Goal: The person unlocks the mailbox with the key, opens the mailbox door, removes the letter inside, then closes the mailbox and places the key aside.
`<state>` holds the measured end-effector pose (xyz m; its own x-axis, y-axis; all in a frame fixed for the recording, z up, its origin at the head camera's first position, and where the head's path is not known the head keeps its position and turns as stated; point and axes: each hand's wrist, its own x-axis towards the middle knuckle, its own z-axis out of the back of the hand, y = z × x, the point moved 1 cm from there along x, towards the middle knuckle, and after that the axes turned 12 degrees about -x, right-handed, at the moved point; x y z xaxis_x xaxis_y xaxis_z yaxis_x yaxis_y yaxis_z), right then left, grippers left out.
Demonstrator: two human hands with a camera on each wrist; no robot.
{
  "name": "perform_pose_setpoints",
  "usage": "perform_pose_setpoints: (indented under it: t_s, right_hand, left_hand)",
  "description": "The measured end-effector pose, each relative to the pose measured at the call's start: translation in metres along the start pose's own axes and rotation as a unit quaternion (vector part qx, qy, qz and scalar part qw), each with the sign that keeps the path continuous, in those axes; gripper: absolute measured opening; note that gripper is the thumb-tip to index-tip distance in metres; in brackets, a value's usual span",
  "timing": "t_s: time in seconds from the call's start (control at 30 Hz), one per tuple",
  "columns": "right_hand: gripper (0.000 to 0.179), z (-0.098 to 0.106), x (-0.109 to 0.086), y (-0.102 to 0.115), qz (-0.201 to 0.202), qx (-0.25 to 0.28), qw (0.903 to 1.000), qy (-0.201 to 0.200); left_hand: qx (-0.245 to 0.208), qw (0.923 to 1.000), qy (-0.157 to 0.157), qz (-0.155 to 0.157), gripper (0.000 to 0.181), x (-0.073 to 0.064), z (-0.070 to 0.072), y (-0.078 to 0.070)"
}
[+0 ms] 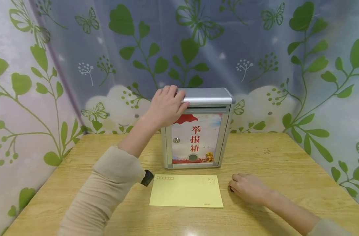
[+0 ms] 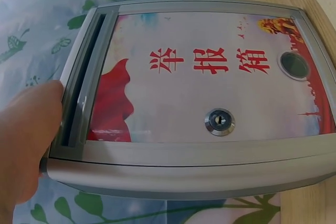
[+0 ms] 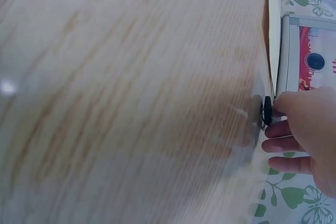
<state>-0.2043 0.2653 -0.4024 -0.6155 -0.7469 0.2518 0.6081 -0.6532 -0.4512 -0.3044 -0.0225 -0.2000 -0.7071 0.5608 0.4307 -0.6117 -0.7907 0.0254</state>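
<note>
A silver metal letter box (image 1: 197, 137) with a red-lettered front panel stands upright on the table. Its mail slot (image 1: 207, 109) runs below the top, and a round lock (image 2: 220, 121) sits on the panel. My left hand (image 1: 167, 105) grips the top left edge, fingers over the lid and thumb at the front. Flat before the box lies a yellow envelope (image 1: 186, 191). To the envelope's right, my right hand (image 1: 248, 188) is low at the tabletop, pinching a small black-headed key (image 3: 268, 110) with a thin metal ring. The key's blade is hidden.
The wooden table (image 1: 265, 157) reaches back to a curtain (image 1: 244, 39) with green leaves and butterflies, close behind the box. Side curtains flank the table. A black strap (image 1: 147, 178) shows at my left sleeve.
</note>
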Motion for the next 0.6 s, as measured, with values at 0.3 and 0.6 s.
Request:
perform_pose_setpoints:
  t_s: [0.3, 0.6]
  right_hand:
    - [0.017, 0.004, 0.000, -0.007, 0.001, -0.013, 0.9992, -0.037]
    - [0.011, 0.013, 0.004, -0.015, -0.081, 0.038, 0.9928, -0.079]
  left_hand:
    - [-0.056, 0.9861, -0.156, -0.015, 0.038, -0.016, 0.004, 0.014]
    - [-0.080, 0.9531, -0.288, -0.047, 0.029, -0.044, 0.004, 0.033]
